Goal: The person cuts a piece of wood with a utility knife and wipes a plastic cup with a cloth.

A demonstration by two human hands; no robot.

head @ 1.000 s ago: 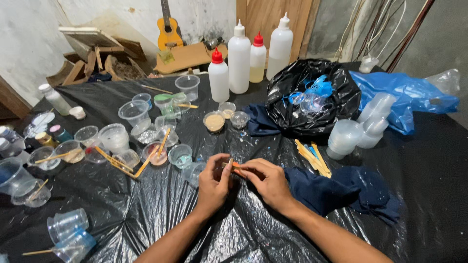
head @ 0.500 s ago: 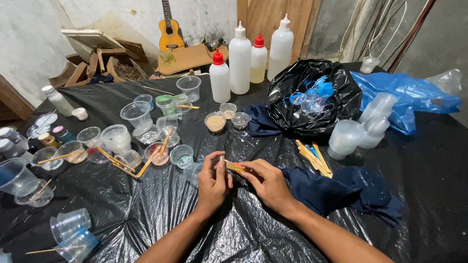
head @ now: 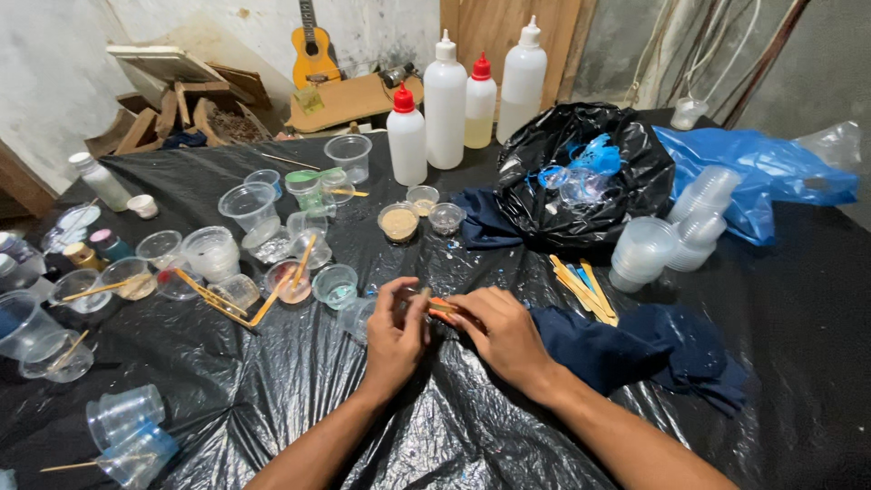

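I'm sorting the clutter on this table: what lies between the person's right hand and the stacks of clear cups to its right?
In the head view, a bunch of wooden craft sticks lies on the black plastic sheet between the right hand and the stacked clear cups.

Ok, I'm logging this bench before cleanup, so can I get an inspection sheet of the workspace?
Surface: table under wrinkled black plastic sheet, speckled with bits.
Job's things: thin orange stick pinched between both hands.
Clutter: clear cups, squeeze bottles, wooden sticks, dark cloth, black bag, blue bag.
Hands: left hand and right hand both closed on the stick.
Cables: cords hanging on the wall.
Surroundings: guitar, wood scraps.
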